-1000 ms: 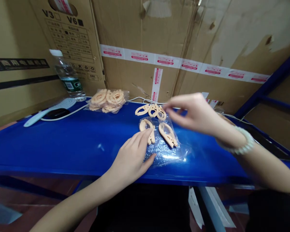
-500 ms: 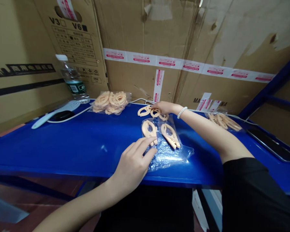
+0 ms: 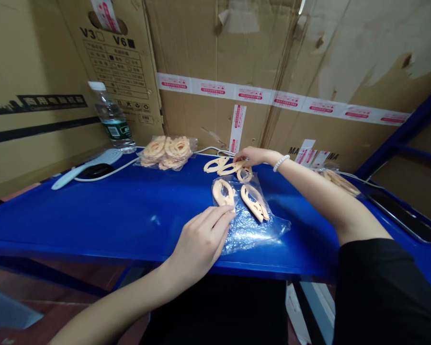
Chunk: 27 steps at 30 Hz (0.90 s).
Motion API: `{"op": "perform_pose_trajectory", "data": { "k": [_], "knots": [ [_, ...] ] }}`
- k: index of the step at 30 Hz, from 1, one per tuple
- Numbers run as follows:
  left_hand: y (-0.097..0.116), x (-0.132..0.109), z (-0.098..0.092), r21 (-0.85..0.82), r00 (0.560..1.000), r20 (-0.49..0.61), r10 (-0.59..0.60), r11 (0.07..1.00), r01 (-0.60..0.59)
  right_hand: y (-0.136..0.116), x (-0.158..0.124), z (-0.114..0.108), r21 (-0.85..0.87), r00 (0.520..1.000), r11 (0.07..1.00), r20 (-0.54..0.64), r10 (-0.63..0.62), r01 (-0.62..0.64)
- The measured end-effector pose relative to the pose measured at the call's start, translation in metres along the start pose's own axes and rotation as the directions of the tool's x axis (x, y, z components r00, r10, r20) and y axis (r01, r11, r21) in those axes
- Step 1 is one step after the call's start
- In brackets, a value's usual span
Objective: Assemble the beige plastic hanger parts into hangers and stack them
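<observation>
On the blue shelf (image 3: pixel 111 211) in front of a wall of taped cardboard boxes (image 3: pixel 258 57), we are at work with both arms out. What has changed in the last second is the right hand (image 3: pixel 251 155). A moment ago it hung in the air just above the clear bag (image 3: pixel 251 225); it has now stretched to the back of the shelf and come down on the loose peach plastic pieces (image 3: pixel 222 166) by the boxes. Its fingers are curled over one of them, and we cannot tell whether that piece is pinched or only touched. Our left hand (image 3: pixel 201 242) has slid slightly toward us. It lies flat, with its fingers straight and together, gripping nothing and pressing the near left edge of the bag onto the shelf. The bag has not moved and lies open towards the boxes. The same two pieces (image 3: pixel 223 192) rest inside it side by side, so we judge that the work has shifted from the bag to the loose pile. A packed bag of pieces (image 3: pixel 167 152) sits farther left, near a water bottle (image 3: pixel 113 120), and another bag (image 3: pixel 339 181) lies beyond the right forearm. A white bead bracelet (image 3: pixel 280 163) circles the right wrist.
</observation>
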<state>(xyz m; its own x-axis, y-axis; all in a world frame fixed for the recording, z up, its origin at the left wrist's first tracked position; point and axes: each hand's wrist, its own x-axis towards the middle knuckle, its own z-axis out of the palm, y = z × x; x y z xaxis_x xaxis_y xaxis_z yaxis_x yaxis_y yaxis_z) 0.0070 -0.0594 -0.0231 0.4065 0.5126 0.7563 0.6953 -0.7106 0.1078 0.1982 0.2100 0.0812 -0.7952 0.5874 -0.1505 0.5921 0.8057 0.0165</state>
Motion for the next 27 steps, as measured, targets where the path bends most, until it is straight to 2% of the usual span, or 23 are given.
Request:
{"op": "perform_pose_trajectory", "data": {
  "k": [3, 5, 7, 9, 12, 13, 16, 18, 20, 23, 25, 27],
  "knots": [
    [0.0, 0.001, -0.002, 0.001, 1.0, -0.018, -0.023, 1.0, 0.023, -0.001, -0.012, -0.006, 0.063, 0.993, 0.997, -0.113, -0.028, 0.035],
    [0.0, 0.001, -0.002, 0.014, 0.999, -0.023, -0.036, 0.999, 0.037, -0.004, -0.023, -0.007, 0.106, 0.962, 0.993, -0.272, -0.017, 0.047],
    [0.0, 0.001, -0.002, 0.01, 0.998, -0.019, -0.054, 0.998, 0.054, -0.015, -0.038, -0.008, 0.134, 0.877, 0.989, -0.481, 0.005, 0.068],
    [0.0, 0.001, -0.001, -0.013, 0.996, -0.014, -0.084, 0.996, 0.084, -0.035, -0.06, -0.011, 0.129, 0.737, 0.988, -0.676, 0.029, 0.079],
    [0.001, 0.001, 0.0, -0.061, 0.991, -0.001, -0.136, 0.989, 0.135, -0.084, -0.109, -0.018, 0.036, 0.566, 0.995, -0.824, -0.024, 0.094],
    [0.001, 0.001, 0.0, -0.077, 0.988, -0.001, -0.151, 0.986, 0.151, -0.104, -0.128, -0.019, -0.008, 0.543, 0.995, -0.838, -0.059, 0.095],
    [0.0, 0.001, 0.0, -0.111, 0.983, -0.008, -0.183, 0.977, 0.181, -0.163, -0.186, -0.016, -0.116, 0.54, 0.985, -0.825, -0.165, 0.124],
    [0.0, 0.0, 0.0, -0.119, 0.982, -0.017, -0.186, 0.976, 0.183, -0.195, -0.213, -0.008, -0.173, 0.581, 0.981, -0.79, -0.194, 0.093],
    [0.0, 0.0, 0.0, -0.119, 0.984, -0.02, -0.178, 0.977, 0.175, -0.216, -0.223, 0.003, -0.225, 0.621, 0.961, -0.734, -0.274, 0.157],
    [0.0, 0.0, -0.001, -0.114, 0.983, -0.038, -0.179, 0.978, 0.173, -0.224, -0.205, 0.02, -0.277, 0.691, 0.922, -0.611, -0.387, 0.272],
    [0.001, 0.0, -0.001, -0.098, 0.982, -0.06, -0.18, 0.98, 0.173, -0.217, -0.18, 0.033, -0.364, 0.694, 0.907, -0.597, -0.402, 0.213],
    [0.002, 0.0, 0.0, -0.075, 0.984, -0.073, -0.165, 0.984, 0.16, -0.207, -0.153, 0.049, -0.489, 0.657, 0.857, -0.595, -0.463, 0.161]
  ]
}}
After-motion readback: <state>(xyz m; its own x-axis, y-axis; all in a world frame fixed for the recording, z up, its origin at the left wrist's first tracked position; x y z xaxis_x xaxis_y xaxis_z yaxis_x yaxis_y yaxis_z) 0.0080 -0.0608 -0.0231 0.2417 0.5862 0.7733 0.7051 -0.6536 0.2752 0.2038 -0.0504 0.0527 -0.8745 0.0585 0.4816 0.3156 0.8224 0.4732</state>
